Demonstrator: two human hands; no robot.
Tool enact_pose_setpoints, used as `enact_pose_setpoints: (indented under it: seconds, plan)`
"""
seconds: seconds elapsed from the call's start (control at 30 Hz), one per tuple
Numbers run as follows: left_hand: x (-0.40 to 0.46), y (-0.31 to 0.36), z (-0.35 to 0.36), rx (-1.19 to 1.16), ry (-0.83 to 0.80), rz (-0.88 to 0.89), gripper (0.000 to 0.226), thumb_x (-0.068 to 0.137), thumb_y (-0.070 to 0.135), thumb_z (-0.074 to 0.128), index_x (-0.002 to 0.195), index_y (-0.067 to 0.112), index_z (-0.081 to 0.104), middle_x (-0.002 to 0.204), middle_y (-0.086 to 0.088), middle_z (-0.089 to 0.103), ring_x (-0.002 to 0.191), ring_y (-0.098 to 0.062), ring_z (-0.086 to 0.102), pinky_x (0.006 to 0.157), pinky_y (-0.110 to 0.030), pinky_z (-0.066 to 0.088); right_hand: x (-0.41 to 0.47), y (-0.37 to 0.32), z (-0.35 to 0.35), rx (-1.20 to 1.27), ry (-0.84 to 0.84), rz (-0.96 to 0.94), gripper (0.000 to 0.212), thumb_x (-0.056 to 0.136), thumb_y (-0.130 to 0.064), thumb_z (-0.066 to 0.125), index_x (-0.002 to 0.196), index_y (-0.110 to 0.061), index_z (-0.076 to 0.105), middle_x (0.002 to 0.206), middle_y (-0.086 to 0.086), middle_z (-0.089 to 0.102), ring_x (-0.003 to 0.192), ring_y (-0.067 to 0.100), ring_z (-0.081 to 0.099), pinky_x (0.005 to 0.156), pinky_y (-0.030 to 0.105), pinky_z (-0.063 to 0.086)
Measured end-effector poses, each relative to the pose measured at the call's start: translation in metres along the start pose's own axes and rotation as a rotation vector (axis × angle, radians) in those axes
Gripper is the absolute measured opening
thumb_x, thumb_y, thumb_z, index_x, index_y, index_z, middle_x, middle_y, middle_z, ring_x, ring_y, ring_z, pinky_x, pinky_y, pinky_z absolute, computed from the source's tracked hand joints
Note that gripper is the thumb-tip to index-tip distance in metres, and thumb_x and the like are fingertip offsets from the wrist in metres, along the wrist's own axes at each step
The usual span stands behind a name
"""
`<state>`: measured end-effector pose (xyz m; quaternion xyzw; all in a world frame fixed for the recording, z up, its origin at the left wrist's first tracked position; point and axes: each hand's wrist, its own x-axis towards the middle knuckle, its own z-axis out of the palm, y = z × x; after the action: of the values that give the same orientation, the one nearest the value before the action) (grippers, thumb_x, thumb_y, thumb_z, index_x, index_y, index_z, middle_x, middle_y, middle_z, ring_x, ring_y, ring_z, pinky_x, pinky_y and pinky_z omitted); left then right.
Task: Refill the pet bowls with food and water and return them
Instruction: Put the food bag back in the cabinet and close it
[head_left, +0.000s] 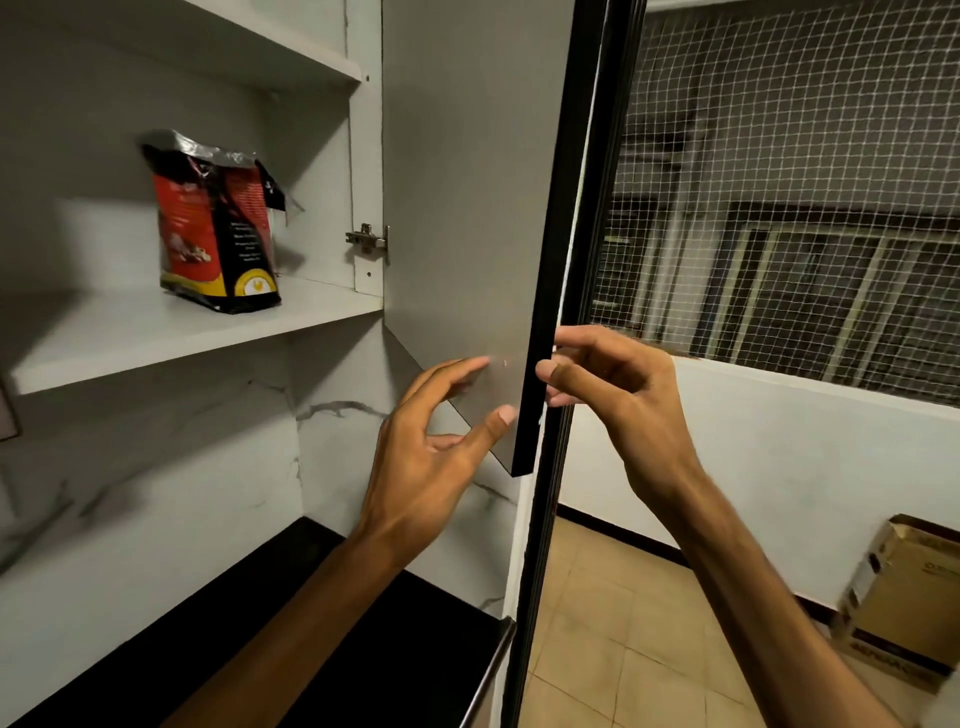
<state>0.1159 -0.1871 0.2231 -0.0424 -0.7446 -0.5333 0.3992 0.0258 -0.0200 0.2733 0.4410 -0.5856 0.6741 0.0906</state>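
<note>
A red and black pet food bag (218, 228), its top torn open, stands upright on the lower white shelf (156, 338) of an open wall cabinet. The grey cabinet door (467, 208) swings out to the right of it. My left hand (431, 447) is spread, fingertips touching the door's inner face near its lower corner. My right hand (618, 400) curls around the door's black outer edge, thumb on the near side. No pet bowls are in view.
A black countertop (332, 623) runs below the cabinet against a marble-patterned wall. A black sliding-door frame (566, 364) stands right behind the cabinet door. Beyond it are a tiled floor, a netted window and a cardboard box (904, 597) at the right.
</note>
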Motion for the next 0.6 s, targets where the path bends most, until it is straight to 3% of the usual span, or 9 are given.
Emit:
enact_pose_setpoints:
  seconds: [0.1,0.2,0.27,0.4,0.5,0.6]
  plan:
    - [-0.006,-0.001,-0.013,-0.004,0.01,-0.036,0.041,0.09,0.041,0.071,0.13,0.045,0.061,0.133,0.021,0.06,0.124,0.007,0.054,0.079,-0.011,0.057,0.0,-0.003,0.013,0.024,-0.034,-0.01,0.02,0.091,-0.005,0.078,0.107,-0.018,0.077,0.086,0.001,0.076,0.081,0.017,0.075,0.076,0.03,0.061]
    - [-0.01,-0.003,-0.026,-0.02,0.035,-0.099,0.041,0.09,0.051,0.069,0.13,0.047,0.062,0.132,0.023,0.062,0.125,0.003,0.056,0.093,-0.037,0.061,0.001,-0.004,0.026,0.009,-0.064,-0.022,0.022,0.088,-0.017,0.076,0.11,-0.017,0.078,0.101,-0.001,0.079,0.096,0.021,0.077,0.079,0.032,0.062]
    - [-0.013,-0.002,-0.035,-0.07,0.064,-0.131,0.043,0.089,0.05,0.069,0.131,0.042,0.065,0.13,0.021,0.065,0.125,-0.004,0.059,0.094,-0.046,0.06,0.002,-0.004,0.035,0.016,-0.097,-0.034,0.022,0.09,-0.014,0.077,0.112,-0.017,0.078,0.11,-0.001,0.08,0.102,0.023,0.076,0.082,0.033,0.061]
    - [-0.021,0.003,-0.054,-0.152,0.087,-0.152,0.046,0.09,0.041,0.066,0.134,0.028,0.065,0.128,0.011,0.07,0.121,-0.011,0.066,0.088,-0.037,0.063,0.002,-0.002,0.055,0.037,-0.121,-0.051,0.025,0.09,-0.011,0.079,0.115,-0.015,0.078,0.113,0.0,0.079,0.105,0.022,0.076,0.087,0.036,0.062]
    - [-0.026,0.006,-0.069,-0.182,0.116,-0.162,0.047,0.087,0.038,0.062,0.131,0.024,0.067,0.121,0.011,0.074,0.114,-0.006,0.068,0.079,-0.026,0.061,0.003,0.001,0.072,0.04,-0.141,-0.061,0.03,0.09,-0.011,0.08,0.119,-0.011,0.077,0.12,0.002,0.077,0.112,0.022,0.074,0.095,0.042,0.062]
    - [-0.031,0.008,-0.082,-0.211,0.143,-0.185,0.033,0.093,0.029,0.059,0.124,0.023,0.069,0.114,0.015,0.075,0.108,0.0,0.07,0.072,-0.018,0.058,0.005,0.005,0.09,0.041,-0.163,-0.089,0.032,0.089,-0.012,0.082,0.12,-0.009,0.076,0.129,0.003,0.074,0.121,0.02,0.071,0.099,0.05,0.06]
